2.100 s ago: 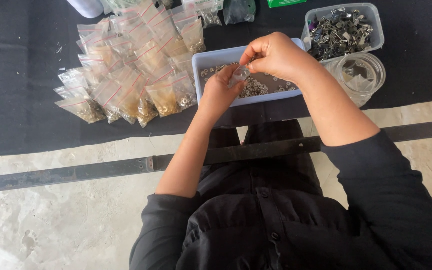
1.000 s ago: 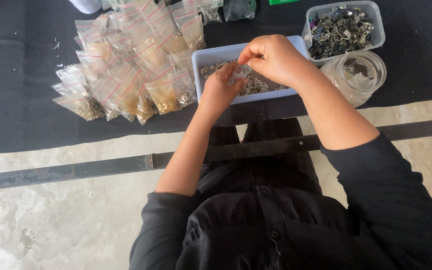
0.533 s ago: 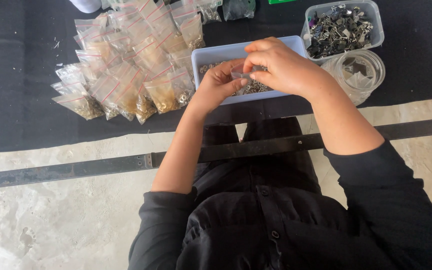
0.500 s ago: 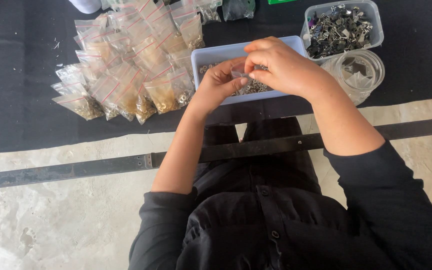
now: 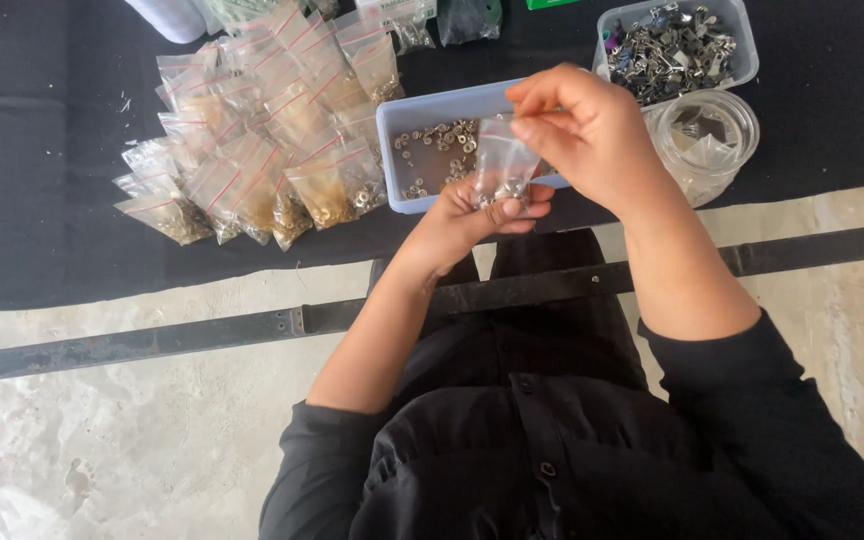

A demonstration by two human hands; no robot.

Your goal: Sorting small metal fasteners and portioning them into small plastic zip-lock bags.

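Both of my hands hold one small clear plastic bag [image 5: 500,165] with a few small metal rings in its bottom. My left hand [image 5: 467,215] grips the bag's lower end from below. My right hand [image 5: 587,130] pinches the bag's top edge. The bag hangs upright just over the near rim of a pale blue rectangular tray [image 5: 402,120] that holds loose small metal rings.
A heap of filled clear bags with red strips [image 5: 262,140] lies left of the tray on the black table cloth [image 5: 42,220]. A clear tub of metal parts [image 5: 672,45] and a round clear container [image 5: 707,135] stand to the right. A dark metal bar [image 5: 202,330] runs below the table.
My hands have drawn back from inside the tray toward its near edge. The bag now hangs upright between them with rings inside, and the view has shifted slightly.
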